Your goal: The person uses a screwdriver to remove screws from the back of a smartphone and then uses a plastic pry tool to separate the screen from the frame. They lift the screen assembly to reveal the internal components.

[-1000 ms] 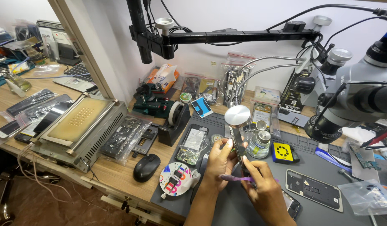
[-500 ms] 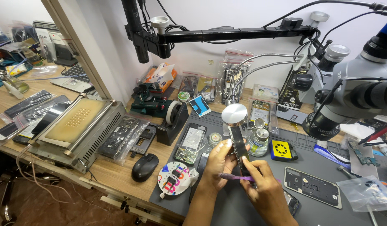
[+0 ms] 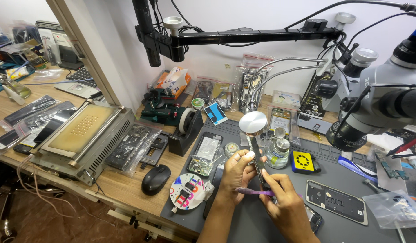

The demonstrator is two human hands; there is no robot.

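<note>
My left hand (image 3: 235, 173) grips dark phone (image 3: 257, 159) on edge; right hand (image 3: 284, 202) pinches purple tool (image 3: 255, 192). Glass bottle (image 3: 277, 153), contents unclear, just behind; microscope (image 3: 379, 103) at right.

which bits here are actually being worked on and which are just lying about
In use:
- phone, held on edge by the left hand
- purple tool, in the right hand

Lying about:
- mouse
- tape dispenser
- yellow square tool
- microscope
- hot plate
</note>
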